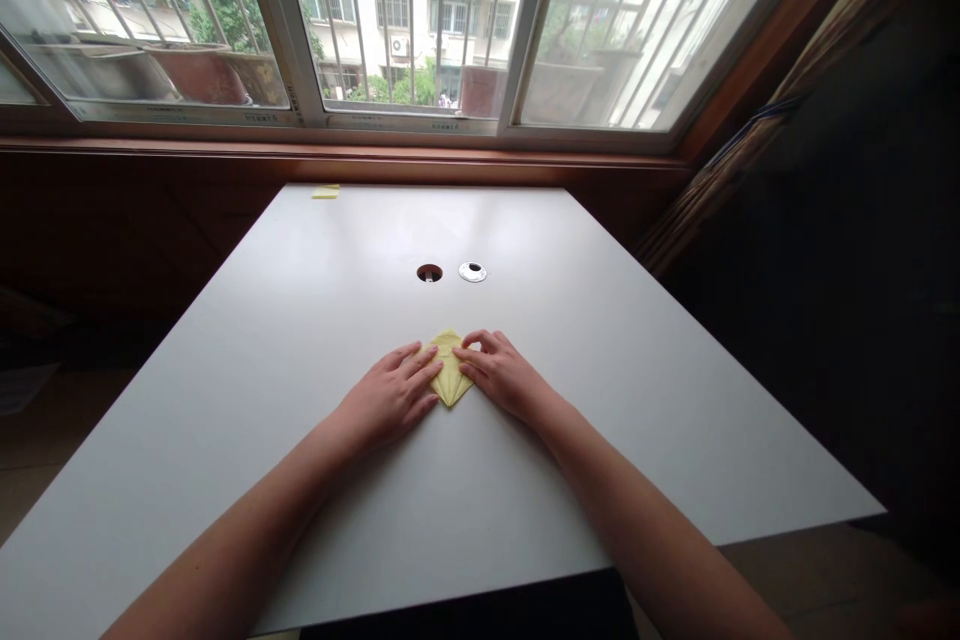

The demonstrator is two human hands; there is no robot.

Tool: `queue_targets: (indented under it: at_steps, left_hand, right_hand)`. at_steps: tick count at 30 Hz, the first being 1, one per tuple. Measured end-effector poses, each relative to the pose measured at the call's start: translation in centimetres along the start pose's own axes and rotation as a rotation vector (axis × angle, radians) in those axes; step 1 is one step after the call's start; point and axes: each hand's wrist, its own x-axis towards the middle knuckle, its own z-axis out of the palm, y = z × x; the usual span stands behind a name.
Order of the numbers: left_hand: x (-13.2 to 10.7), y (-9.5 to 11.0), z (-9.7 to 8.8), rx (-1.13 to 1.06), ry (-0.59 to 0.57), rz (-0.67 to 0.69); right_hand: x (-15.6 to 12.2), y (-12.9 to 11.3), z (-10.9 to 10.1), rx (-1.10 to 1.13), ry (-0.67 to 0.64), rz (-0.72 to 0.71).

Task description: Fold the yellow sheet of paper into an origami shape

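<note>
A small piece of folded yellow paper [449, 382] lies on the white table in front of me, diamond-like in outline, with crease lines running down to its near point. Flat over its left edge rests my left hand [390, 390], fingers stretched out and fingertips on the paper. My right hand [504, 375] is at the right edge, its fingers curled and the tips pressed together on the paper. Part of the paper's left and right sides is hidden under the fingers.
The white table [247, 400] has a round cable hole [430, 273] with a loose round cover [472, 272] beside it. Another yellow paper piece [326, 191] lies at the far left edge. Beyond stands a barred window [412, 118]; a curtain [757, 125] hangs at right.
</note>
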Motion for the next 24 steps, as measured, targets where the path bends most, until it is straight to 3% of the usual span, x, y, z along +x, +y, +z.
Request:
queue_targets:
  at_steps: [11,16,24]
  left_hand:
    - [-0.2,0.3,-0.3,0.013,0.024,-0.051]
    - [0.1,-0.2,-0.9,-0.007,-0.015,-0.041]
    - [1.1,-1.8,-1.5,-0.187,0.067,0.015]
  right_hand:
    - [0.0,-0.5,-0.5,-0.072,-0.040,0.099]
    - [0.1,0.4,-0.6,0.046,-0.033,0.112]
    - [0.7,1.2,-1.5,0.380,-0.002,0.102]
